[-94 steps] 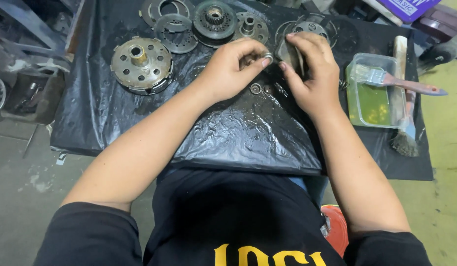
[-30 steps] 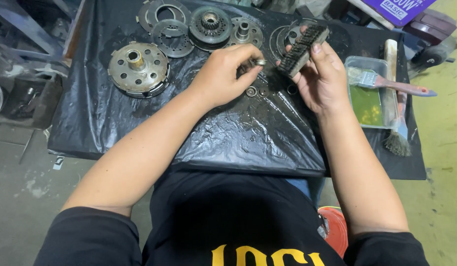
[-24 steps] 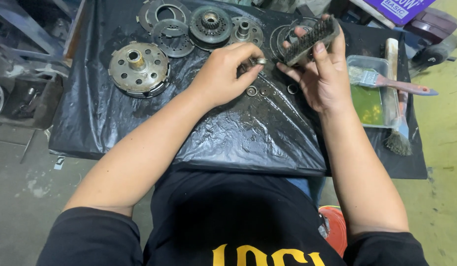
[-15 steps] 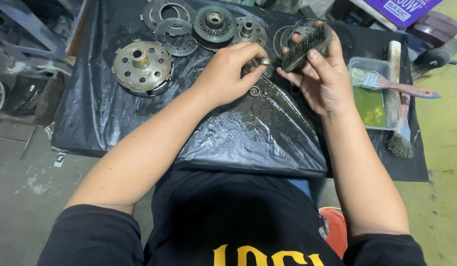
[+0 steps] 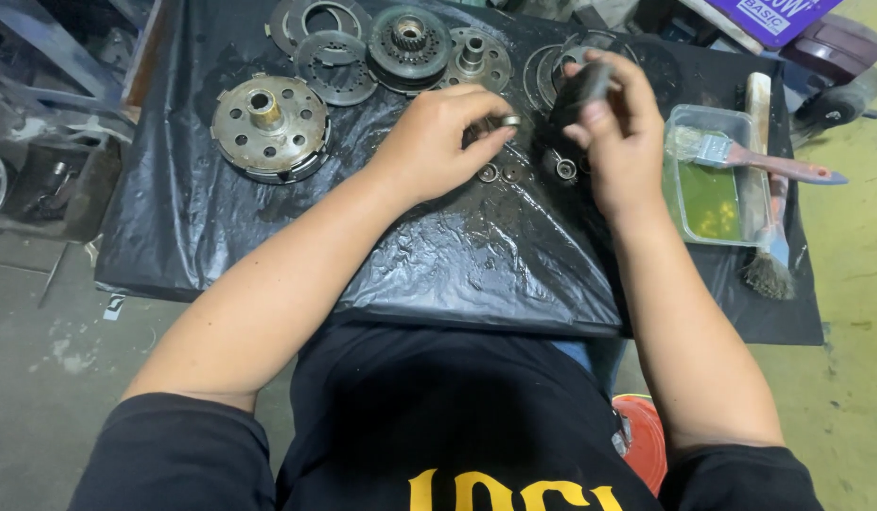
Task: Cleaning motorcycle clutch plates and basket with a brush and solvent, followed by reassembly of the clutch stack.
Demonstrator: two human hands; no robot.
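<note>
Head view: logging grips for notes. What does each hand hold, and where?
Left hand pinches a small metal ring by its rim at the fingertips. Right hand grips a dark brush around its body.

Small metal ring (image 5: 509,121) pinched upright, dark brush (image 5: 578,91) gripped, tilted

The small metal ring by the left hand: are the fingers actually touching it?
Touching. The head view shows the left hand pinching the small metal ring between its fingertips, above the black plastic sheet.
</note>
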